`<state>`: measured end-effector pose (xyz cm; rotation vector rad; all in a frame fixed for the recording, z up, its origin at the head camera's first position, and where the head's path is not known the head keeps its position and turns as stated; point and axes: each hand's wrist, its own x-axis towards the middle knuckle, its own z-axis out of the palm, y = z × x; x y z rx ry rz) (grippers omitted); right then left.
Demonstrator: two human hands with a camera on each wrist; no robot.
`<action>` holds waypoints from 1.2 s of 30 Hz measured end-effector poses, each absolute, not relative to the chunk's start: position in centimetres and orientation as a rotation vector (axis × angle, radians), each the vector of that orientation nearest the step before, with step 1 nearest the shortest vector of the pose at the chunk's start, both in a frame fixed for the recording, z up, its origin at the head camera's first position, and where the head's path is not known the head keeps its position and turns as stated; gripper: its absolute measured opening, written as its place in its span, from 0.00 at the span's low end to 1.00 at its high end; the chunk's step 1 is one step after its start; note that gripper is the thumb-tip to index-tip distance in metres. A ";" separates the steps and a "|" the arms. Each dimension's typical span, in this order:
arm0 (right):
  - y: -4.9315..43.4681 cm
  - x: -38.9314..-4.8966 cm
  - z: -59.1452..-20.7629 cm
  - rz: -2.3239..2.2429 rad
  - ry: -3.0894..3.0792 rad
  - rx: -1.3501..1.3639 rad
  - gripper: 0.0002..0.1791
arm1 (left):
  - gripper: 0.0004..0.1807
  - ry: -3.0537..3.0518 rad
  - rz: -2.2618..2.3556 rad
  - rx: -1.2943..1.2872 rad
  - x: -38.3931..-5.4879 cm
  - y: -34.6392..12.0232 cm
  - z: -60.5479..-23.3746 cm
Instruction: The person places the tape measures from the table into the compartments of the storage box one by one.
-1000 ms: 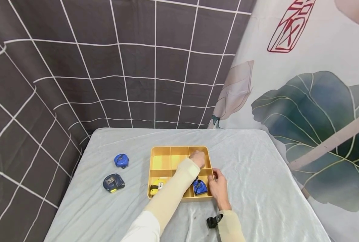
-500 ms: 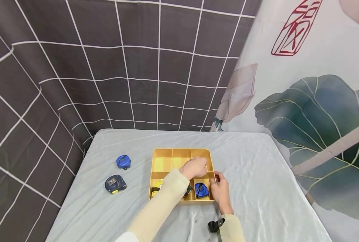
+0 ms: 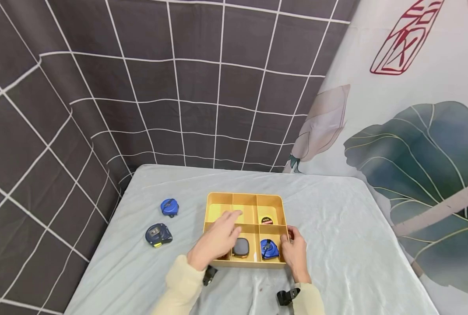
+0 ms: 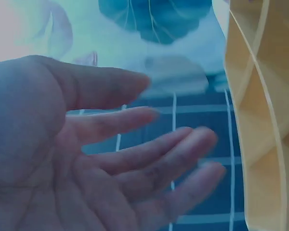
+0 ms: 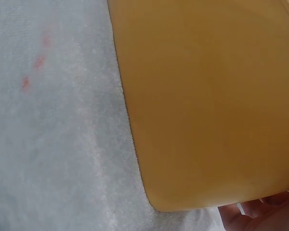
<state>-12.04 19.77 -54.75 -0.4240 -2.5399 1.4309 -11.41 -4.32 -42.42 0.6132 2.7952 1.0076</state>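
A yellow six-compartment organizer box (image 3: 249, 264) lies on the table. My left hand (image 3: 218, 236) hovers over its left part, fingers spread and holding nothing; the left wrist view shows the same bare palm. At the box's right wall my right hand (image 3: 295, 253) grips the edge between thumb and fingers. A blue tape measure (image 3: 269, 249) sits in the front right compartment, and a dark grey tape measure (image 3: 240, 247) in the front middle one. In the back right compartment lies a small black item with a red-and-white label (image 3: 267, 220). My left hand mostly covers the front left compartment.
On the table left of the box lie another blue tape measure (image 3: 170, 207) and a dark navy tape measure (image 3: 158, 235). A pale cloth (image 3: 348, 245) covers the table. A dark gridded curtain (image 3: 194, 118) hangs behind it.
My left hand has drawn back leftward from the back right compartment and its fingers have straightened. The black labelled item there is now visible. The right hand stays on the box's wall.
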 end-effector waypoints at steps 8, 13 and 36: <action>19.9 -12.2 -54.6 1.431 -2.511 -0.446 0.16 | 0.37 2.904 1.215 0.095 -10.3 -12.3 -45.3; 20.0 -12.4 -54.7 1.406 -2.474 -0.487 0.16 | 0.45 2.969 1.069 -0.264 -11.5 -17.5 -48.1; 19.7 -12.3 -54.6 1.473 -2.454 -0.478 0.16 | 0.39 2.874 0.837 -0.247 -13.0 -21.8 -52.7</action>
